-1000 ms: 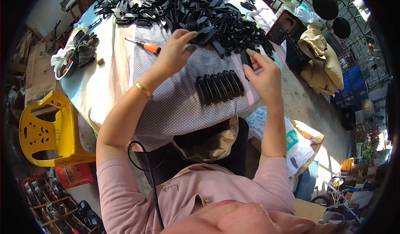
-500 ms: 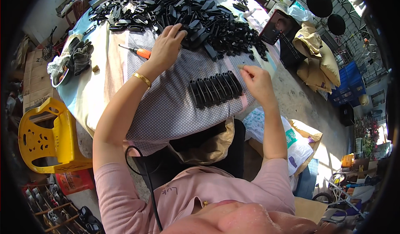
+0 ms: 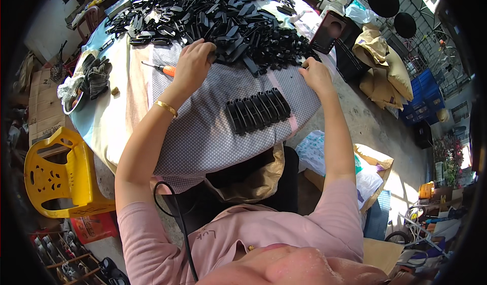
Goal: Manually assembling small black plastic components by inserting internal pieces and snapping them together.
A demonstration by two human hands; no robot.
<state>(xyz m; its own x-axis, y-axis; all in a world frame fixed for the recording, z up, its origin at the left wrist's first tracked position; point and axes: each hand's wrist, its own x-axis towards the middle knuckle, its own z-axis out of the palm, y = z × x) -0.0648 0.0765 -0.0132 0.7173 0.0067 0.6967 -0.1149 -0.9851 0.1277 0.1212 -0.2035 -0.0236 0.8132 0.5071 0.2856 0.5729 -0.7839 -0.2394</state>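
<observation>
The left hand [image 3: 195, 64], above the centre of the frame, has its fingers curled at the near edge of a large pile of black pieces [image 3: 223, 21]; the fingertips are partly hidden, so I cannot tell whether they hold a piece. The right hand [image 3: 315, 76], right of centre, reaches to the pile's lower right corner, thumb and fingers bent in to a narrow gap; whether anything is pinched there cannot be told.

The pile spreads over the top centre of the frame on a cloth-covered bench [image 3: 187, 143]. Below it, near the middle, a row of black parts [image 3: 258, 111] stands side by side on the dotted cloth, between the two forearms and apart from both hands. A screwdriver [image 3: 168, 70] with an orange handle lies just left of the left hand, its shaft pointing left. Dark gloves [image 3: 97, 79] lie at the upper left; a phone [image 3: 327, 31] leans at the upper right. A yellow chair [image 3: 58, 178] stands at the left.
</observation>
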